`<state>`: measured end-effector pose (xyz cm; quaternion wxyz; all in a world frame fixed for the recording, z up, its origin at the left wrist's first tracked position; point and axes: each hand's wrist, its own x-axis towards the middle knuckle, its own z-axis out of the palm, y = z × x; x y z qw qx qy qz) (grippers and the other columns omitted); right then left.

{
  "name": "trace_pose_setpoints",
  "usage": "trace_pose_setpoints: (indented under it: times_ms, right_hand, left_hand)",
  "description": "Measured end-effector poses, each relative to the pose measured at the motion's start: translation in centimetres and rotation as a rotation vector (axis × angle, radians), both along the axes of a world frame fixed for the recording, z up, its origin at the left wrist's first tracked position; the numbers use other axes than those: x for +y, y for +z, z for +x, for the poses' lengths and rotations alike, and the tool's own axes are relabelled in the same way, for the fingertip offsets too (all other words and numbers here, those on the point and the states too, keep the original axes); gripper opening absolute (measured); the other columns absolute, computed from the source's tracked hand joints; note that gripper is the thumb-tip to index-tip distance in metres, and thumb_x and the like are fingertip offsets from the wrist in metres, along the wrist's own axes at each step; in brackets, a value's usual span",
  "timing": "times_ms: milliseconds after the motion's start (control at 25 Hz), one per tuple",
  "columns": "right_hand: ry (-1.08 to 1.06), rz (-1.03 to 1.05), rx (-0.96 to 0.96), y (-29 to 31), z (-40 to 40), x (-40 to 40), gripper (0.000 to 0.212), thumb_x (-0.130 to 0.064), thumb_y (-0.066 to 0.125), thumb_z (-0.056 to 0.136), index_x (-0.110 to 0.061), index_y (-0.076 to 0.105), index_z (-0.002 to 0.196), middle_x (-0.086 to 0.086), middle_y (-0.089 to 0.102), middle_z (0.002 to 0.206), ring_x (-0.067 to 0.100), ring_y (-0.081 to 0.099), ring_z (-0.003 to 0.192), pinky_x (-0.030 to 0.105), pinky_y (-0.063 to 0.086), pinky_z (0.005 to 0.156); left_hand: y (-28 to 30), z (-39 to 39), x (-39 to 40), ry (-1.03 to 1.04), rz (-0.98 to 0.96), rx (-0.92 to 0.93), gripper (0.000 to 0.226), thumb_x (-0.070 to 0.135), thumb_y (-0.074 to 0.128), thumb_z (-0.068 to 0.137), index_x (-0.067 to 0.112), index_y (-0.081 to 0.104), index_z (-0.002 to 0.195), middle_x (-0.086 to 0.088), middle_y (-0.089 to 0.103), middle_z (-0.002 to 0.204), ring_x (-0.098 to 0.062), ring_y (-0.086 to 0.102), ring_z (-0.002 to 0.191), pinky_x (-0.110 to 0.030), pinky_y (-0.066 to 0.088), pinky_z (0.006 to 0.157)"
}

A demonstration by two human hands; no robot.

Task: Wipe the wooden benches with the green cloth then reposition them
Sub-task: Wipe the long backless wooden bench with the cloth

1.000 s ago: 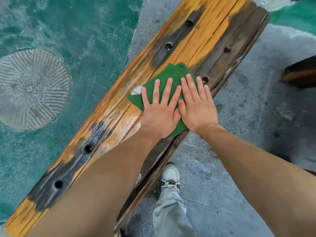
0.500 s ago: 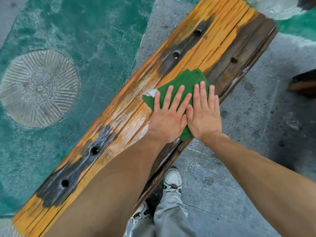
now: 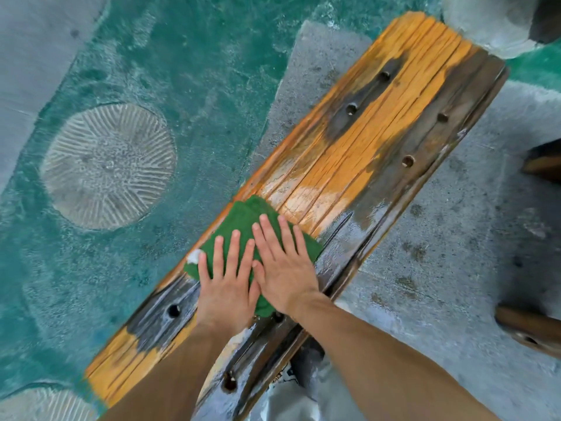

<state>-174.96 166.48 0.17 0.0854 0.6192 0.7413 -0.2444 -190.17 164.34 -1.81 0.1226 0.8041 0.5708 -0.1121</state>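
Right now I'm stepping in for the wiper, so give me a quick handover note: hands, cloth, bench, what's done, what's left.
Left hand and right hand: both flat, fingers spread, side by side, pressing the green cloth.
Cloth lies mid-length on the wooden bench, near its far edge.
Done: boards just beyond the cloth and the near dark strip look wet and glossy.
Left: the far end looks dry; then reposition the bench. Other benches sit at right, state unclear.

The cloth (image 3: 243,226) is dark green. The counter (image 3: 364,165) is orange wood with dark grey patches. The floor (image 3: 194,86) is teal and grey.
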Motion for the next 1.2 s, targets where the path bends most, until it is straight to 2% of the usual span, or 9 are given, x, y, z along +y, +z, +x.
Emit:
trace_pose_setpoints:
  times_ms: [80, 280, 400, 640, 720, 920, 1200]
  right_hand:
    - [0.039, 0.014, -0.001, -0.3, -1.5, -0.4, 0.064, -0.043, 0.012, 0.104, -0.019, -0.018, 0.155, 0.000, -0.031, 0.160, 0.030, -0.034, 0.145, 0.051, -0.011, 0.121]
    - [0.139, 0.106, 0.006, -1.4, 0.3, 1.8, 0.063, -0.044, 0.018, 0.104, -0.021, -0.008, 0.157, -0.003, -0.018, 0.165, 0.028, -0.022, 0.150, 0.049, -0.010, 0.122]
    - [0.076, 0.131, 0.037, -1.6, 3.6, 4.6, 0.064, -0.043, 0.022, 0.103, -0.021, 0.001, 0.159, -0.004, -0.008, 0.167, 0.026, -0.013, 0.152, 0.047, -0.003, 0.123]
    - [-0.075, 0.191, -0.023, -2.0, 16.0, 11.6, 0.064, -0.045, 0.018, 0.101, -0.021, 0.008, 0.159, -0.003, 0.002, 0.167, 0.025, -0.004, 0.154, 0.046, 0.004, 0.124]
    - [-0.114, 0.212, -0.052, -2.1, 21.0, 13.9, 0.064, -0.046, 0.017, 0.100, -0.022, 0.009, 0.159, -0.004, 0.004, 0.167, 0.025, -0.003, 0.154, 0.046, 0.004, 0.124]
    - [-0.238, 0.249, -0.116, -2.4, 33.5, 19.1, 0.063, -0.045, 0.022, 0.101, -0.022, 0.010, 0.159, -0.004, 0.006, 0.167, 0.026, 0.001, 0.154, 0.045, 0.006, 0.124]
    - [-0.339, 0.252, -0.158, -2.6, 44.9, 25.4, 0.063, -0.046, 0.014, 0.101, -0.023, 0.006, 0.159, -0.004, 0.002, 0.167, 0.025, -0.002, 0.154, 0.043, 0.002, 0.124]
  left_hand:
    - [0.0, -1.8, -0.3, 0.007, -0.027, 0.019, 0.067, 0.049, 0.007, 0.104, 0.013, 0.021, 0.159, -0.015, 0.010, 0.167, -0.042, 0.006, 0.153, -0.070, 0.015, 0.116]
    - [-0.2, 0.1, 1.3, 0.058, -0.048, 0.041, 0.068, 0.049, 0.006, 0.103, 0.011, 0.014, 0.158, -0.020, 0.010, 0.166, -0.050, 0.005, 0.151, -0.078, 0.013, 0.111]
    - [-0.2, 3.2, 4.8, 0.030, -0.064, 0.037, 0.070, 0.049, 0.014, 0.100, 0.010, 0.019, 0.158, -0.020, 0.010, 0.166, -0.052, 0.007, 0.150, -0.080, 0.015, 0.107]
    - [-0.5, 15.6, 14.0, -0.103, -0.016, 0.015, 0.072, 0.054, 0.008, 0.099, 0.016, 0.014, 0.160, -0.016, 0.005, 0.168, -0.052, 0.002, 0.150, -0.082, 0.011, 0.107]
    - [-0.9, 20.6, 16.9, -0.129, -0.005, 0.005, 0.071, 0.055, 0.003, 0.099, 0.018, 0.007, 0.160, -0.014, 0.000, 0.168, -0.051, -0.002, 0.151, -0.082, 0.007, 0.107]
    - [-0.9, 33.4, 24.1, -0.255, 0.024, -0.020, 0.069, 0.055, 0.002, 0.098, 0.023, -0.014, 0.157, -0.011, -0.015, 0.167, -0.049, -0.012, 0.150, -0.082, 0.003, 0.108]
    - [-0.8, 45.5, 31.9, -0.325, 0.025, -0.036, 0.070, 0.056, 0.008, 0.098, 0.026, -0.011, 0.159, -0.008, -0.020, 0.167, -0.047, -0.019, 0.149, -0.082, -0.002, 0.108]
